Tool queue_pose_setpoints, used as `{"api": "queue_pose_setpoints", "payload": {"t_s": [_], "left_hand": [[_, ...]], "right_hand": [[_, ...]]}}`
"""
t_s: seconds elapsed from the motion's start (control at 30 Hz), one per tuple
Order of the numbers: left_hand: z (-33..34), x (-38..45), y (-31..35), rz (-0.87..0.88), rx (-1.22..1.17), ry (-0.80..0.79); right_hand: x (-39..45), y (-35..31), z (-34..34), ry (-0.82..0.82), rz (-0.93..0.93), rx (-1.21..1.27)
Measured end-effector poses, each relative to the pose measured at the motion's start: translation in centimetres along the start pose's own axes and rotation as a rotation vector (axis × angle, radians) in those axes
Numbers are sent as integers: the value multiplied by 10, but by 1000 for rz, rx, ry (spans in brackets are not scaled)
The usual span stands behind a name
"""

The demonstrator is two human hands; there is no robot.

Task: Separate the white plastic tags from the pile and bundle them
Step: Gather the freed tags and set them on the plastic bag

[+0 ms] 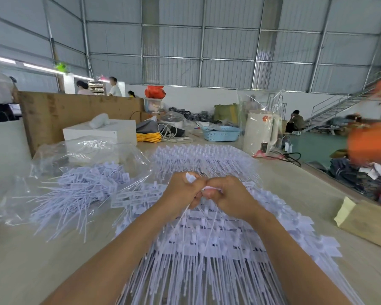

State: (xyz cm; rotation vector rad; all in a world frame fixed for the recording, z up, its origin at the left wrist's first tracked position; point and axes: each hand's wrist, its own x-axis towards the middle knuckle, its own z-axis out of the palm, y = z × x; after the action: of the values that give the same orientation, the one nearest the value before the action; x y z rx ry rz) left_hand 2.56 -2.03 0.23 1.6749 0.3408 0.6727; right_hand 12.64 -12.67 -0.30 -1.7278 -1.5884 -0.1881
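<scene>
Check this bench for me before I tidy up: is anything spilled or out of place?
Loose separated tags spill out of the clear plastic bag across the table, tails pointing every way. Both hands grip tags over the main pile.

the left hand (182,190) and right hand (226,194) meet knuckle to knuckle, so the tags (190,177) pinched between them are mostly covered by curled fingers; only a white tip pokes out, and their count cannot be told. both forearms hide part of the tag pile (207,249), whose tails run off the bottom edge. an orange shape (370,146) at the right edge is smeared with blur and cut off. print on the loose tags (92,179) is too small to read
</scene>
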Motion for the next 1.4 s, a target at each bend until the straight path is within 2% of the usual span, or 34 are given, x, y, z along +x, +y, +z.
{"api": "queue_pose_setpoints", "payload": {"t_s": [0.07,0.13,0.17,0.2,0.23,0.27,0.3,0.33,0.37,0.43,0.53,0.6,0.7,0.77,0.87,0.97,1.23,1.33,1.4], "left_hand": [[-5,-1,5,-131,-61,-85],[-15,-2,13,-270,-213,-265],[-19,-1,16,-295,-307,-323],[-21,0,18,-287,-403,-343],[-21,1,19,-262,-487,-335],[-19,1,19,-237,-551,-314],[-15,1,18,-219,-591,-292],[-11,2,16,-208,-608,-274],[-8,2,14,-207,-607,-258],[-5,3,10,-226,-590,-234],[-3,3,9,-270,-569,-251],[-1,1,8,-264,-480,-296],[4,-1,6,-257,-386,-326],[5,-2,7,-239,-346,-334],[7,-3,6,-186,-377,-333],[6,-6,7,-197,-420,-359],[9,-9,15,-190,-422,-400],[11,-13,18,-199,-386,-374],[12,-14,19,-187,-399,-349]], "right_hand": [[2,4,-1,26,-37,-141],[3,8,-12,175,49,1],[3,11,-23,317,157,226],[2,16,-37,479,283,551],[-1,20,-51,616,364,955],[-6,23,-62,699,341,1369],[-9,25,-67,730,265,1687],[-11,24,-67,723,211,1843],[-11,20,-64,665,202,1889],[-5,10,-48,464,262,1722],[4,-5,-22,144,306,1108],[6,-10,-8,115,238,776],[8,-12,0,252,123,479],[7,-11,0,260,106,466],[5,-12,1,176,174,489],[2,-17,3,120,152,407],[1,-18,-2,46,156,538],[1,-15,-4,51,149,465],[2,-11,-4,132,138,388]]}}
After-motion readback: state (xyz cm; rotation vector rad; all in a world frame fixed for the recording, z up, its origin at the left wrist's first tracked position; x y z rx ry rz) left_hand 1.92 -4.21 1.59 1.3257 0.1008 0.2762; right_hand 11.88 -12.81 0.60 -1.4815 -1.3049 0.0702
